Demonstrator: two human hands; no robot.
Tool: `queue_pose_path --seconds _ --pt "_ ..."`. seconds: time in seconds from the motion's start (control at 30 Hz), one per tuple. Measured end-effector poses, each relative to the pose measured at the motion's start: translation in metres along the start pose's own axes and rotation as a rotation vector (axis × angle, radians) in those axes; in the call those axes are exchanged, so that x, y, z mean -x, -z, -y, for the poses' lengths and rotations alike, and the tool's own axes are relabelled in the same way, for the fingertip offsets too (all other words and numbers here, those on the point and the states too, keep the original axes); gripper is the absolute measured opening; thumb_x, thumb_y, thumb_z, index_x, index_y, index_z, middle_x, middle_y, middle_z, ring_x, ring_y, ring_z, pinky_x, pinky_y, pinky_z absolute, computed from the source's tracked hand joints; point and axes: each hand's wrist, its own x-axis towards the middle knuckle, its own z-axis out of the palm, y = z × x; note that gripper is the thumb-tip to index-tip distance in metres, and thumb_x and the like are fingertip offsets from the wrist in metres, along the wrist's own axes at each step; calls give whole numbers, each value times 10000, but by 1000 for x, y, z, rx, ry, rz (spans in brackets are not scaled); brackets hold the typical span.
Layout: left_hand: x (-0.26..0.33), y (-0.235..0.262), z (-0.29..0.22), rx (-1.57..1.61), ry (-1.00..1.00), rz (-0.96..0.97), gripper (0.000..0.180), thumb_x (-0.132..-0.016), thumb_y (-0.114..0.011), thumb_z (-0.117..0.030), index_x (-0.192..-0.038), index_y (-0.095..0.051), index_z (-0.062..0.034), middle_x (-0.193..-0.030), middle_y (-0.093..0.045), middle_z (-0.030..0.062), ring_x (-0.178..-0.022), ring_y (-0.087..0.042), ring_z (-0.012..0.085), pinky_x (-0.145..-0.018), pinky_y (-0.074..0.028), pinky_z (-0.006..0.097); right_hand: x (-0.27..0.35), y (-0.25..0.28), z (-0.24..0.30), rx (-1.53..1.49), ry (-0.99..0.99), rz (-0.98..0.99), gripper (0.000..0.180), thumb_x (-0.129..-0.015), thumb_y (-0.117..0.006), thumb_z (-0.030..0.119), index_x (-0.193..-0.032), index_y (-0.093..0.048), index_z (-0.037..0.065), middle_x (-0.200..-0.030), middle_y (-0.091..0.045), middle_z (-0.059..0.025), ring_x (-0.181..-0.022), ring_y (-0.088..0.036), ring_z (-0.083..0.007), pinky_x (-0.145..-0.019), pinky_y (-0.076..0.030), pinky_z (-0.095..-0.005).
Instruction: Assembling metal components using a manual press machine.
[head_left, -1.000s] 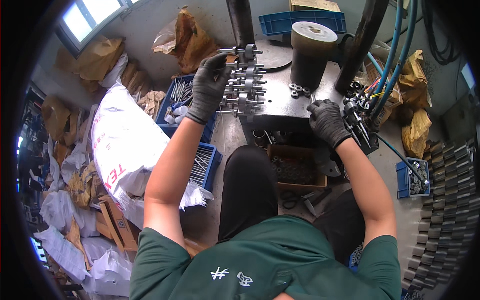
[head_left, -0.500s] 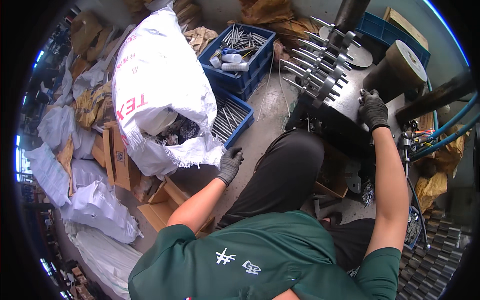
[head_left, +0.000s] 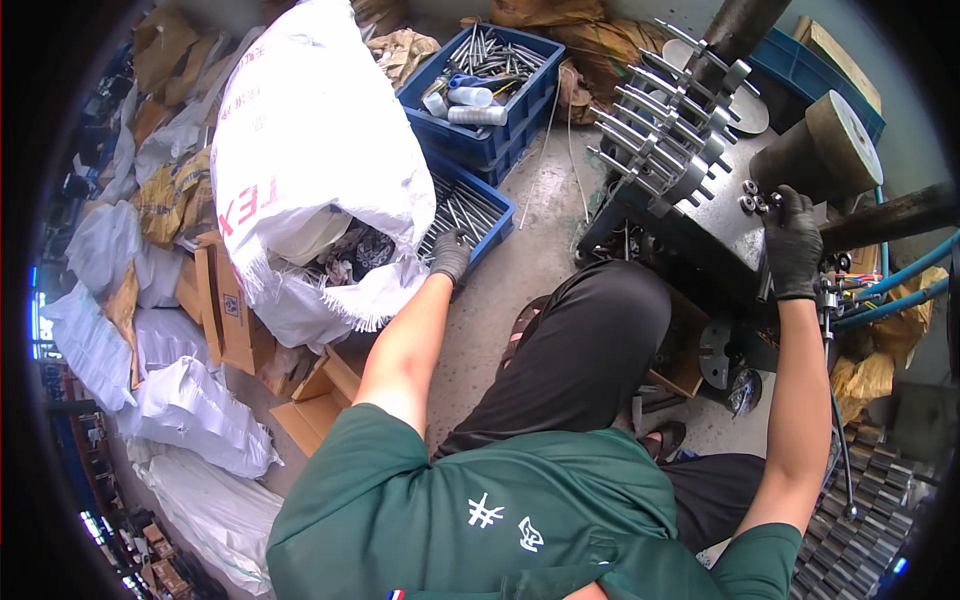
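1. Nearest me is my green shirt (head_left: 470,500), then my black trousers (head_left: 575,350), one knee raised toward the bench.
2. To my left sits an open cardboard box (head_left: 310,415); past it a big white sack (head_left: 320,130) gapes at its frayed mouth.
3. My gloved left hand (head_left: 451,255) is down at the lower blue bin (head_left: 497,228), fingers bent over the metal rods (head_left: 465,212) lying in it. I cannot tell whether they grip one.
4. My gloved right hand (head_left: 793,240) is at the bench, its fingertips just beside the small metal rings (head_left: 748,204). Whether they pinch one, I cannot tell.
5. Those rings lie clustered on the metal bench top (head_left: 715,215), in front of a thick, dark cylinder (head_left: 810,150).
6. Left of the rings, shafts with thick discs (head_left: 690,185) stand in a row along the bench edge.
7. Beyond the rods, an upper blue bin (head_left: 487,147) holds more rods and white rolls (head_left: 478,115).
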Motion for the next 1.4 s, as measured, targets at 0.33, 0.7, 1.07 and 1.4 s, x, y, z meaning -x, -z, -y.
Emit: queue_pose_path --seconds 0.33,0.7,1.07,1.4 --pt "-49 -11 11 -246 57 524 373 -879 -614 -281 -1217 -741 -189 -1269 -688 147 -1202 -652 316 -1052 -491 423 167 115 0 -1167 -495 166 252 -890 -659 -54 -1131 -651 18 -1033 -621 -39 -859 -635 -143 -769 -547 -279" --pt "-26 20 38 216 174 -244 229 -837 -640 -184 -993 -679 -20 -948 -718 202 -906 -690 358 -866 -519 448 197 116 51 -1582 -866 187 236 -941 -645 63 -1169 -625 7 -1072 -696 -115 -1019 -709 -211 -892 -586 -353" --pt "131 224 -261 1034 -628 -30 233 -1028 -640 -256 -1077 -610 -30 -769 -558 -10 -616 -486 52 -537 -386 211 218 90 50 -2160 -1047 -63 170 -959 -580 15 -1124 -603 51 -1204 -651 -164 -1086 -680 -307 -977 -565 -475" --pt "245 141 -458 1112 -671 999 239 -1014 -652 -253 -1100 -621 -32 -934 -669 43 -893 -638 102 -815 -536 264 223 82 23 -2781 -1189 -238 134 -987 -535 139 -1042 -627 57 -1210 -679 -178 -1103 -671 -323 -970 -573 -492"
